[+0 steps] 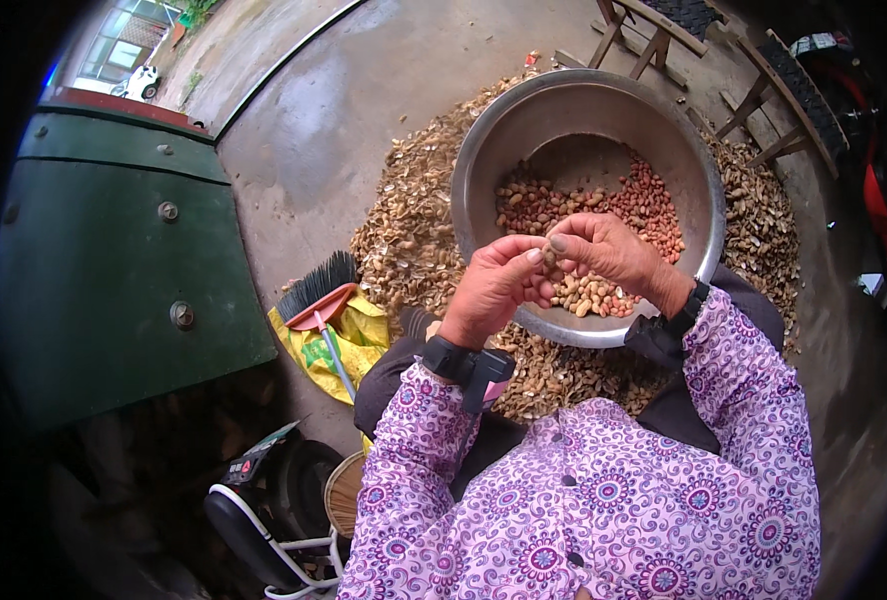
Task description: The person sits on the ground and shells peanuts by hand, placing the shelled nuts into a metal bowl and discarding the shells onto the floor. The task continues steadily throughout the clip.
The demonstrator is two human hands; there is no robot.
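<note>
Over the near side of a large round metal basin [709,150], my two hands meet at the fingertips. Between them is a small brown peanut in its shell [550,260], partly covered by the fingers. My left hand [494,287] pinches it from the left with thumb and forefinger. From the other side, the thumb and fingers of my right hand [619,252] close on it too. Reddish shelled peanuts [654,205] lie along the basin's right and far parts. Pale unshelled peanuts [592,297] are heaped just below my hands.
Broken peanut shells [409,215] are spread around the basin. To the left lie a broom [322,300] and a yellow sack [369,328], beside a green metal panel [124,270]. Wooden frames [764,95] stand far right. A chair with a white frame [299,548] is at the lower left.
</note>
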